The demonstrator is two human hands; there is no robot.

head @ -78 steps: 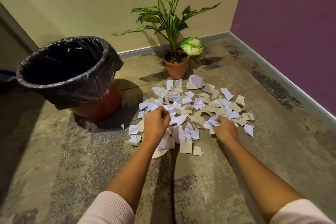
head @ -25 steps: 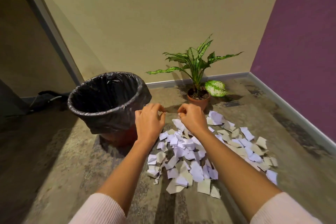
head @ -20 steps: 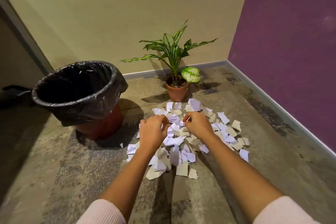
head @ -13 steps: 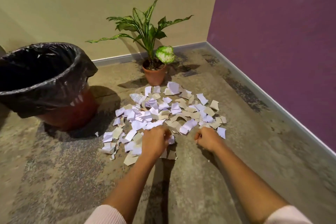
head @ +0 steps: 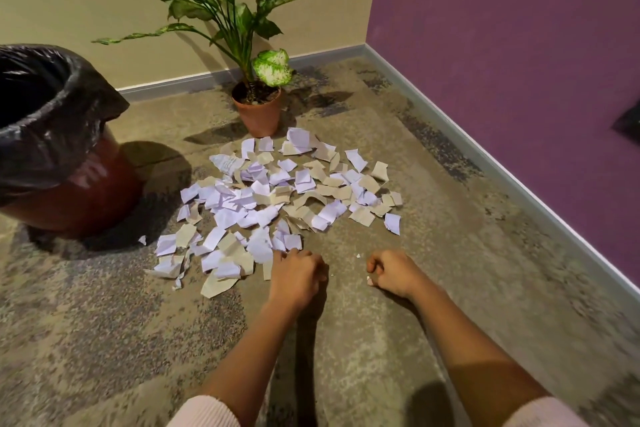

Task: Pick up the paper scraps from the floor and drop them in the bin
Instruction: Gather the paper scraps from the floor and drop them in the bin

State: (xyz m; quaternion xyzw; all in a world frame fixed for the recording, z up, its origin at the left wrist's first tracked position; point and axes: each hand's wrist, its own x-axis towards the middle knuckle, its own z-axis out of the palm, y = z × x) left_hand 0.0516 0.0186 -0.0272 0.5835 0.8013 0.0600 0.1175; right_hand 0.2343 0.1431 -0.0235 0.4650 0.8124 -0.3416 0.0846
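Note:
A pile of white and tan paper scraps (head: pixel 277 198) is spread on the floor in front of me. The bin (head: pixel 52 135), red with a black bag liner, stands at the left, beside the pile. My left hand (head: pixel 298 274) rests at the pile's near edge, its fingers curled down onto the nearest scraps. My right hand (head: pixel 391 272) is on bare floor just right of the pile, fingers curled, with a small white scrap (head: pixel 370 282) showing at its thumb. What either palm holds is hidden.
A potted plant (head: pixel 258 107) stands right behind the pile, by the beige wall. The purple wall and its skirting (head: pixel 485 156) run along the right. A few tiny paper crumbs (head: pixel 358 255) lie between my hands.
Both hands came down from near the bin's height to the floor and drew back to the pile's near edge. My view swung right, so the bin now sits at the left edge.

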